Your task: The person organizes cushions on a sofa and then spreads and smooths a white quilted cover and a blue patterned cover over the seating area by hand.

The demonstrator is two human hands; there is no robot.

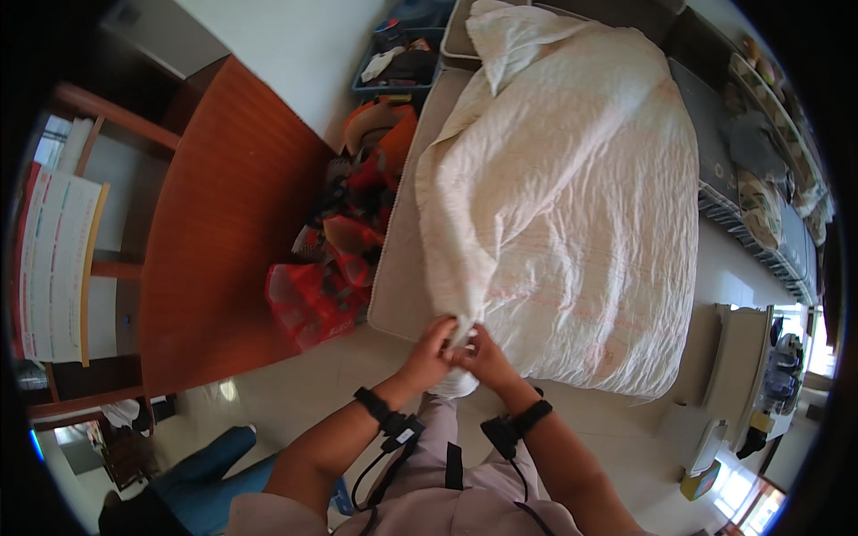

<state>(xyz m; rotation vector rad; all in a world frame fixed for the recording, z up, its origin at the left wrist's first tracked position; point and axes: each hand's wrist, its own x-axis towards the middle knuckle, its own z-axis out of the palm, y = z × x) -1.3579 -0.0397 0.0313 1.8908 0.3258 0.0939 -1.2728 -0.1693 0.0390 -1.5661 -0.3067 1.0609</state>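
A cream quilted bedcover (563, 201) lies spread in wrinkles over a mattress (402, 268). Its near left corner is bunched up in front of my body. My left hand (432, 352) grips that gathered corner from the left. From the right, my right hand (484, 355) pinches the same cloth, the fingers of both hands close together. A short end of the cloth hangs below my hands. The far left edge of the cover is folded over on itself, baring a strip of mattress on that side.
Red plastic bags (312, 301) crowd the floor between the mattress and a brown wooden cabinet (228, 221). Behind them stands a blue crate (402, 70) of odds and ends. A dark bench (757, 194) bearing items runs along the right. Another person's legs (214, 479) show at lower left.
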